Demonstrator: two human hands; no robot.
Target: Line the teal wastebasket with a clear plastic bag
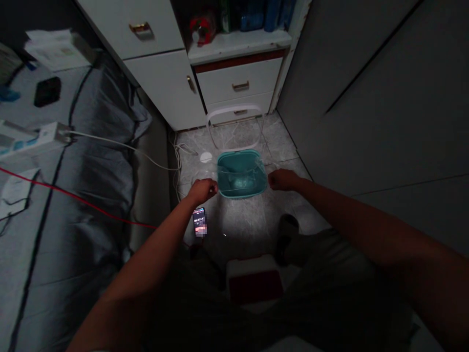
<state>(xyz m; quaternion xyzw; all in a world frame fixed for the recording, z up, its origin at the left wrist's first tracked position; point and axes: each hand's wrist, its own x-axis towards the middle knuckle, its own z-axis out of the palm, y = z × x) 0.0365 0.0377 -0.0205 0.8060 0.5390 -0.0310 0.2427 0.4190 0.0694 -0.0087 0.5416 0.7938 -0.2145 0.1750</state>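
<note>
A teal bin [242, 193] stands on the tiled floor, its white rim frame [235, 107] tilted up behind it. A clear plastic film or bag [240, 173] stretches across the bin's opening. At the bin's left side my left hand [203, 190] is closed, pinching what looks like the plastic's edge. My right hand [282, 180] is closed too, just off the right side, where the plastic reaches toward it; what its fingers hold is too small to make out.
A lit phone [200, 222] lies on the floor below my left hand. White cables [178, 156] run beside the grey-covered bed [91, 195]. White drawers [240, 80] stand behind the bin. A red-and-white stool [254, 286] is between my legs. A round white thing [205, 157] lies left of the bin.
</note>
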